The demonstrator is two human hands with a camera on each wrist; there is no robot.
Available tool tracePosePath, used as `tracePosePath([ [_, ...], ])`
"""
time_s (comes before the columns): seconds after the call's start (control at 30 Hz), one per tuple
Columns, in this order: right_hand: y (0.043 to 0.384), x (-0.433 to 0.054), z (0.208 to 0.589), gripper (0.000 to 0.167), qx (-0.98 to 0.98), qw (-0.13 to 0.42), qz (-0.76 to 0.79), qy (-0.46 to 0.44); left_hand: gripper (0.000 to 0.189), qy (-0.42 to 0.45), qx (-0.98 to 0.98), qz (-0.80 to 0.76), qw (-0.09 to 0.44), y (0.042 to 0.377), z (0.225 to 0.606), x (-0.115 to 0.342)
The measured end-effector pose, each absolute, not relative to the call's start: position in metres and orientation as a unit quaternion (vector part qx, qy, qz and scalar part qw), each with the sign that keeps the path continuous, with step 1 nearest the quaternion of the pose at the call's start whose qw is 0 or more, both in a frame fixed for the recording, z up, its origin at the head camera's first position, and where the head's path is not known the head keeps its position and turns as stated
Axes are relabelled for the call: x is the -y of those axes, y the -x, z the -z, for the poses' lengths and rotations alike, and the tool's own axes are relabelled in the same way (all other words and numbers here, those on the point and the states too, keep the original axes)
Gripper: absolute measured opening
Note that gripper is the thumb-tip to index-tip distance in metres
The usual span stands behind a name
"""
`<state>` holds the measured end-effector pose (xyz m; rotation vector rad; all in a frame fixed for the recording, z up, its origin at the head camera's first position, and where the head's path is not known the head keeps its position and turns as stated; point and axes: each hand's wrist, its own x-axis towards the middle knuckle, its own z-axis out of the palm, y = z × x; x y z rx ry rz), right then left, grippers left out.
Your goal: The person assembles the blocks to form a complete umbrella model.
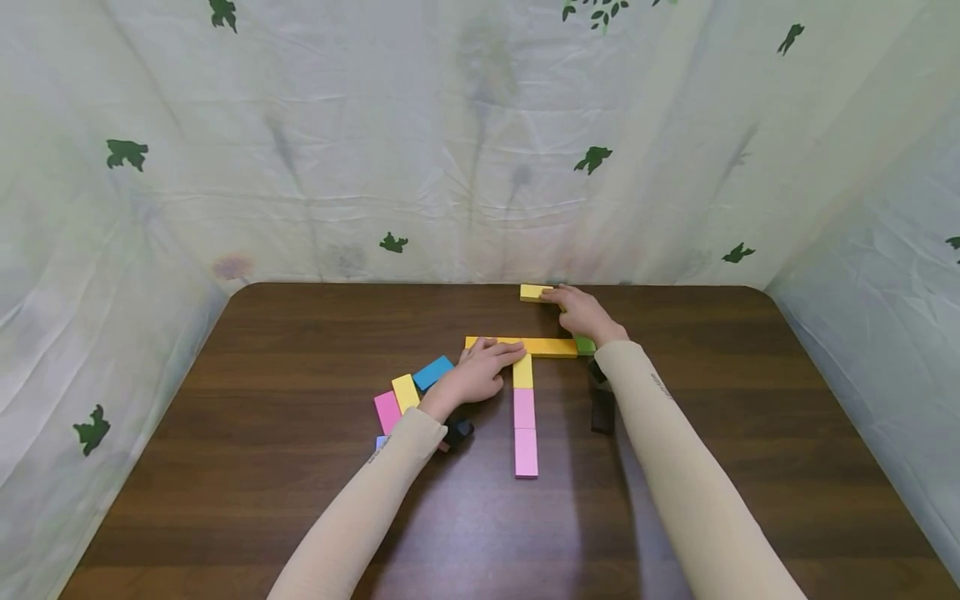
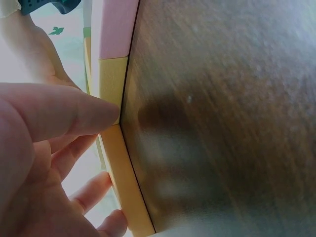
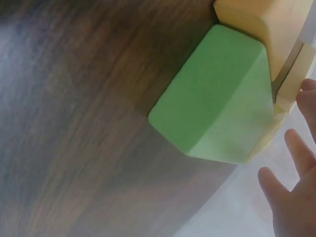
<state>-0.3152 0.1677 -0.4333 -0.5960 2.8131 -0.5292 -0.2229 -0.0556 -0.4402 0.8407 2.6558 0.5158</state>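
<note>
My left hand [image 1: 482,371] lies with extended fingers over a row of orange-yellow blocks [image 1: 551,348]. In the left wrist view its thumb [image 2: 74,111] is against a yellow block [image 2: 112,79], while other fingertips touch the orange block [image 2: 126,182]. Farther back, my right hand [image 1: 585,312] reaches out with its fingers extended, fingertips at a pale yellow block [image 1: 531,292] near the table's far edge. A green block [image 1: 585,346] sits at the row's right end, partly hidden by the right wrist. Two pink blocks [image 1: 525,433] continue the line from the yellow one toward the body.
Left of the left hand lie loose blocks: a blue one [image 1: 432,372], a yellow one [image 1: 406,392] and a pink one [image 1: 387,412]. Another bluish block [image 1: 381,442] is mostly covered by the left sleeve. A patterned curtain [image 1: 480,167] hangs behind the brown wooden table [image 1: 300,358].
</note>
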Motion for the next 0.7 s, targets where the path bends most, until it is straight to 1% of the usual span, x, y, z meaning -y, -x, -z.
tracePosePath([
  [0.7,0.3179,-0.1648,0.4353,0.056,-0.963,0.116,0.18,0.163,0.056,-0.297,-0.926,-0.181,0.145,0.222,0.4414,0.0557],
])
